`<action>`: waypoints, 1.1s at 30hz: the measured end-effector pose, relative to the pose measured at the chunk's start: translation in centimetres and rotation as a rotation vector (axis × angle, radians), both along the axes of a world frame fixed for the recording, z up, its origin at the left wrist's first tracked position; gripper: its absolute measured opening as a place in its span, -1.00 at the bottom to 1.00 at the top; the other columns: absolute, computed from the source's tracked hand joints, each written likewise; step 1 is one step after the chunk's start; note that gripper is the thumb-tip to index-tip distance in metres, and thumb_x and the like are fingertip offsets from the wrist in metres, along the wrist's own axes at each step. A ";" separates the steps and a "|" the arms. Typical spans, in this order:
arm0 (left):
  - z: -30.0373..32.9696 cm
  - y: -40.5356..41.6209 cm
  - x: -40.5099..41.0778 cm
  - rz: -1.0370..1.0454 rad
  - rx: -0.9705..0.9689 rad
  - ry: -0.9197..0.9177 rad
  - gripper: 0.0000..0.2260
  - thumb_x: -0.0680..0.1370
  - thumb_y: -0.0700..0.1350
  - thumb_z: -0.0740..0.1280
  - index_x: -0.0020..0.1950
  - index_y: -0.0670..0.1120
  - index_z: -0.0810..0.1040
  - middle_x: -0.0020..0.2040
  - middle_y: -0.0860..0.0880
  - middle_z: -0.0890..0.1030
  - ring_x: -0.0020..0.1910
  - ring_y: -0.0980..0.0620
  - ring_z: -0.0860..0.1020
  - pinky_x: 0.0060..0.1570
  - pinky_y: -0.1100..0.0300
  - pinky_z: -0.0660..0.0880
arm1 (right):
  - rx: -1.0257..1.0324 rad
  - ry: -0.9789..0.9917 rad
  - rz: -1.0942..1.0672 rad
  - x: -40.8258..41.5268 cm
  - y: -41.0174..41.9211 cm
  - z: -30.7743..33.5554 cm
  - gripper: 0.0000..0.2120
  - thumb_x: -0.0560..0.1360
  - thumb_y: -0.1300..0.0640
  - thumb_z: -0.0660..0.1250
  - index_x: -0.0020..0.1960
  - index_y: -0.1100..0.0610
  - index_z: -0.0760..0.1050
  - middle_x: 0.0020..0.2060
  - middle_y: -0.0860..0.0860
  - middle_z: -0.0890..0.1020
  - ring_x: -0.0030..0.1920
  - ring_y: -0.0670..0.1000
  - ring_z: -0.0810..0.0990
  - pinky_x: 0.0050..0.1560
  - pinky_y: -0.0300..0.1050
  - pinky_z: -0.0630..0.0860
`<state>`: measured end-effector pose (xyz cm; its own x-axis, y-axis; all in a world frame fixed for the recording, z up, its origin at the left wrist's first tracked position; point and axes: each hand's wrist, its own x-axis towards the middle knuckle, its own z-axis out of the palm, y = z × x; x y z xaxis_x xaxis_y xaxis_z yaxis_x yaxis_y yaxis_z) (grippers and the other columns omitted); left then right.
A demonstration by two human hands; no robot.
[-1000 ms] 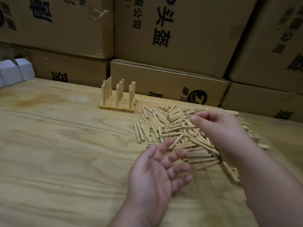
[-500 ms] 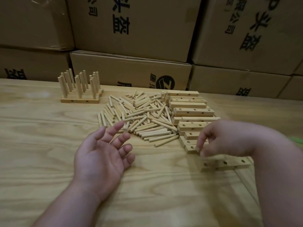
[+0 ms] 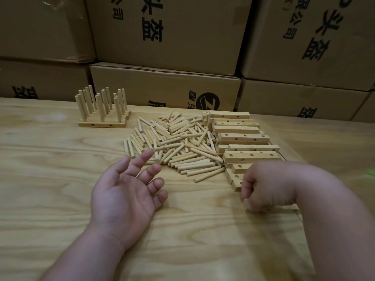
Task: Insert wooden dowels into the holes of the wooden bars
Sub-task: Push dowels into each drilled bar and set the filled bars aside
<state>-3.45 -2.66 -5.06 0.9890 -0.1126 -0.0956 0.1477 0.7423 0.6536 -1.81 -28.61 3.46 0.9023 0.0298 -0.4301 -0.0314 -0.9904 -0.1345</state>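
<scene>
Short round pale wooden dowels (image 3: 178, 147) lie loose in heap mid-worktop, pointing every way. Square pale wooden bars with drilled holes (image 3: 242, 136) stacked just right of heap, touching it. Finished bars with upright dowels (image 3: 102, 110) stand far left of heap, apart from it. Left hand (image 3: 125, 195) palm up, fingers spread and relaxed, holding nothing, fingertips near heap's front edge. Right hand (image 3: 263, 187) curled knuckles-up at stack's near end; grip on bar below cannot be told. Light plywood worktop (image 3: 50, 169). Brown printed cardboard boxes (image 3: 168, 33) stacked behind.
</scene>
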 end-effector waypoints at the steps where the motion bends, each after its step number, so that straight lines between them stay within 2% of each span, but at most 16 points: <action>1: 0.0 0.0 0.0 -0.001 -0.001 0.000 -0.61 0.38 0.15 0.33 0.06 -0.02 0.74 -0.15 -0.05 0.60 -0.32 -0.01 0.51 -0.28 0.10 0.43 | 0.027 -0.045 0.021 0.0 0.5 -0.1 -0.95 0.39 0.05 0.49 -0.18 -0.09 0.65 -0.27 -0.14 0.67 -0.19 -0.10 0.62 -0.25 -0.17 0.52; 4: 0.0 0.0 0.0 0.001 -0.003 0.004 -0.60 0.38 0.15 0.33 0.08 -0.02 0.74 -0.14 -0.05 0.60 -0.32 -0.01 0.51 -0.29 0.10 0.43 | 0.135 -0.209 0.101 0.2 2.6 -0.8 -0.93 0.48 0.03 0.38 -0.18 -0.08 0.61 -0.30 -0.11 0.64 -0.25 -0.09 0.62 -0.31 -0.15 0.55; 6: 0.0 0.0 0.0 0.003 -0.004 0.004 -0.60 0.38 0.15 0.33 0.08 -0.02 0.74 -0.15 -0.05 0.60 -0.32 -0.01 0.51 -0.29 0.10 0.43 | 0.202 -0.245 0.114 0.3 3.7 -1.1 -0.93 0.49 -0.04 0.41 -0.17 -0.09 0.59 -0.29 -0.11 0.63 -0.26 -0.07 0.63 -0.30 -0.12 0.59; 9: 0.1 0.1 0.0 0.006 -0.006 0.008 -0.60 0.36 0.14 0.34 0.07 -0.02 0.74 -0.15 -0.05 0.60 -0.32 -0.01 0.51 -0.30 0.11 0.44 | 0.140 -0.133 0.086 0.1 3.4 -0.7 -0.75 0.33 -0.16 0.56 -0.11 -0.13 0.56 -0.21 -0.13 0.62 -0.20 -0.07 0.61 -0.24 -0.10 0.57; 11: 0.1 0.1 0.0 0.009 -0.010 0.007 -0.60 0.35 0.14 0.35 0.07 -0.02 0.74 -0.15 -0.04 0.59 -0.32 -0.01 0.51 -0.30 0.12 0.43 | 0.030 -0.034 0.065 -0.2 2.8 -0.3 -0.65 0.23 -0.14 0.62 -0.08 -0.16 0.56 -0.17 -0.15 0.61 -0.14 -0.09 0.60 -0.15 -0.08 0.57; 13: 0.2 0.1 0.0 0.012 -0.011 0.005 -0.60 0.36 0.14 0.35 0.07 -0.02 0.74 -0.15 -0.04 0.59 -0.32 0.00 0.51 -0.29 0.11 0.43 | -0.031 0.001 0.066 -0.4 2.7 -0.5 -0.69 0.26 -0.07 0.61 -0.07 -0.16 0.57 -0.17 -0.17 0.61 -0.12 -0.11 0.58 -0.16 -0.11 0.54; 15: 0.2 0.1 0.0 0.013 -0.011 0.003 -0.60 0.36 0.14 0.34 0.07 -0.02 0.74 -0.15 -0.04 0.59 -0.32 0.00 0.51 -0.29 0.11 0.43 | -0.037 -0.018 0.089 -0.3 3.0 -0.9 -0.82 0.35 0.03 0.54 -0.09 -0.12 0.60 -0.20 -0.17 0.62 -0.14 -0.11 0.58 -0.21 -0.15 0.51; 19: 0.1 0.1 -0.1 0.011 0.001 -0.001 -0.60 0.37 0.14 0.33 0.07 -0.02 0.74 -0.14 -0.05 0.59 -0.31 0.00 0.51 -0.27 0.10 0.42 | 0.017 -0.090 0.146 0.0 4.1 -1.4 -0.95 0.42 0.07 0.45 -0.15 -0.07 0.65 -0.23 -0.15 0.66 -0.15 -0.12 0.61 -0.11 -0.11 0.62; 20: 0.1 0.1 -0.1 0.011 0.005 -0.003 -0.61 0.38 0.14 0.33 0.07 -0.02 0.74 -0.15 -0.05 0.59 -0.31 0.00 0.51 -0.27 0.10 0.42 | 0.038 -0.104 0.139 0.1 4.2 -1.5 -0.96 0.41 0.05 0.48 -0.15 -0.08 0.65 -0.24 -0.15 0.66 -0.17 -0.13 0.61 -0.15 -0.12 0.61; 22: 0.1 0.1 -0.1 0.013 0.008 -0.007 -0.62 0.38 0.14 0.32 0.06 -0.01 0.74 -0.15 -0.04 0.59 -0.31 0.00 0.51 -0.28 0.10 0.43 | 0.028 -0.104 0.106 0.1 4.1 -1.4 -0.85 0.34 -0.02 0.56 -0.13 -0.11 0.62 -0.22 -0.14 0.64 -0.18 -0.12 0.59 -0.23 -0.14 0.55; 24: 0.1 0.1 -0.1 0.016 0.009 -0.010 -0.62 0.38 0.14 0.32 0.06 -0.01 0.74 -0.15 -0.04 0.59 -0.31 0.01 0.51 -0.28 0.10 0.43 | -0.044 -0.079 0.062 0.0 3.6 -1.3 -0.76 0.29 -0.04 0.59 -0.11 -0.14 0.58 -0.17 -0.15 0.61 -0.15 -0.11 0.58 -0.22 -0.13 0.52; 29: 0.1 0.1 -0.1 0.019 0.009 -0.009 -0.62 0.38 0.13 0.32 0.06 -0.01 0.74 -0.15 -0.04 0.59 -0.31 0.01 0.50 -0.27 0.10 0.41 | -0.078 -0.104 0.062 0.2 2.9 -1.5 -0.90 0.38 0.05 0.46 -0.12 -0.11 0.62 -0.18 -0.16 0.63 -0.13 -0.09 0.59 -0.10 -0.12 0.60; 31: 0.1 0.1 -0.1 0.019 0.009 -0.013 -0.62 0.38 0.13 0.32 0.06 -0.01 0.74 -0.15 -0.04 0.59 -0.31 0.01 0.50 -0.27 0.10 0.41 | -0.038 -0.128 0.102 0.3 3.3 -1.6 -0.93 0.41 0.04 0.44 -0.11 -0.11 0.64 -0.22 -0.16 0.63 -0.17 -0.12 0.58 -0.20 -0.17 0.56; 33: 0.1 0.1 -0.1 0.019 0.009 -0.016 -0.62 0.39 0.14 0.31 0.06 -0.01 0.74 -0.15 -0.04 0.59 -0.31 0.01 0.50 -0.27 0.10 0.41 | 0.072 -0.170 0.143 0.3 4.0 -1.7 -0.91 0.43 -0.03 0.45 -0.06 -0.12 0.63 -0.25 -0.15 0.61 -0.23 -0.15 0.56 -0.32 -0.22 0.43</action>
